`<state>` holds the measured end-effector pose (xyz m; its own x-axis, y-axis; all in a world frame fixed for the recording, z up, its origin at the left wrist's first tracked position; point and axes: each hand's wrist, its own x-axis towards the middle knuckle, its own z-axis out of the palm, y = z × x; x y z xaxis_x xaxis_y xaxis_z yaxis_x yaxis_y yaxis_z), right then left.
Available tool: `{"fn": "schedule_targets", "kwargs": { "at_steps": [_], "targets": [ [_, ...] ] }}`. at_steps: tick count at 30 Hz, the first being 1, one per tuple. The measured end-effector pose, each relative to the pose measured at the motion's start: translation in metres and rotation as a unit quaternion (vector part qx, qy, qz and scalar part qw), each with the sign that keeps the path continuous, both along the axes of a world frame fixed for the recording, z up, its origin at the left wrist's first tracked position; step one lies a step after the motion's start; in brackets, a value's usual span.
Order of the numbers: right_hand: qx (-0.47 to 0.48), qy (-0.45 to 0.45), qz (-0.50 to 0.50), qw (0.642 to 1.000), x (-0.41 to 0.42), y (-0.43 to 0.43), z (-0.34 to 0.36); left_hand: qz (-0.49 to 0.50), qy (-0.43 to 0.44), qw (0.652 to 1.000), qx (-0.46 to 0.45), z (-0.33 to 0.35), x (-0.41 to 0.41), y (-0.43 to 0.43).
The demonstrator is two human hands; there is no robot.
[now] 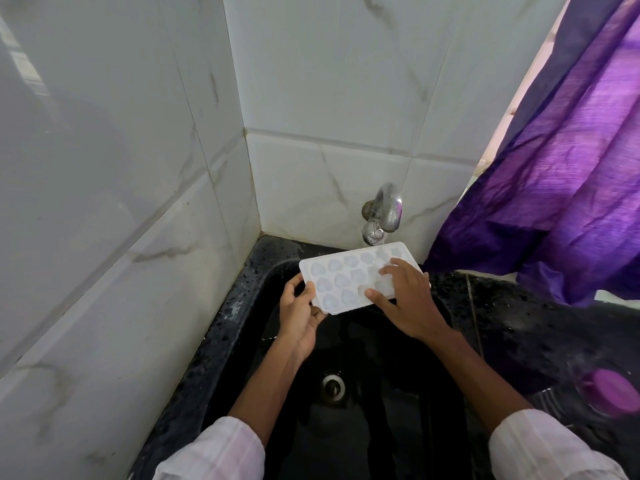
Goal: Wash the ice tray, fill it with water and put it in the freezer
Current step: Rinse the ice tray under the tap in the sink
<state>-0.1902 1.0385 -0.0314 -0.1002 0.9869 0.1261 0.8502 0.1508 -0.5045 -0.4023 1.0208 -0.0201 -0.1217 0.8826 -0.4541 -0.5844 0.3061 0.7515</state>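
Past my pale sleeves (214, 452), left hand (299, 315) pinches the short edge of the white plastic ice tray (343, 280), light and probably slippery, over the black sink (377, 368), right hand (410, 301) spread across it.

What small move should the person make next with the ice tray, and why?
Probably slide the right hand leftward over the ice tray to rub the other cups: its fingers lie only on the right cups, near the tap, while the left hand grips the tray's left end above the sink.
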Motion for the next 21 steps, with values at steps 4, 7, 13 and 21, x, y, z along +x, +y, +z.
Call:
{"fn": "schedule_targets", "kwargs": {
  "at_steps": [4, 7, 13, 21],
  "targets": [
    [0.025, 0.002, 0.022, 0.999, 0.003, -0.003, -0.004, 0.003, -0.005, 1.000, -0.011, -0.003, -0.002, 0.010],
    [0.014, -0.001, 0.035, 0.999, 0.004, -0.004, -0.007, 0.015, -0.013, 1.000, -0.021, -0.003, -0.005, 0.018],
    [0.005, -0.023, 0.026, 0.999, 0.001, 0.005, -0.009, 0.024, -0.014, 0.999, -0.030, -0.004, -0.009, 0.026],
    [-0.017, -0.037, 0.027, 0.999, 0.000, 0.008, -0.007, 0.021, -0.013, 0.999, -0.030, -0.006, -0.010, 0.025]
  ]
}}
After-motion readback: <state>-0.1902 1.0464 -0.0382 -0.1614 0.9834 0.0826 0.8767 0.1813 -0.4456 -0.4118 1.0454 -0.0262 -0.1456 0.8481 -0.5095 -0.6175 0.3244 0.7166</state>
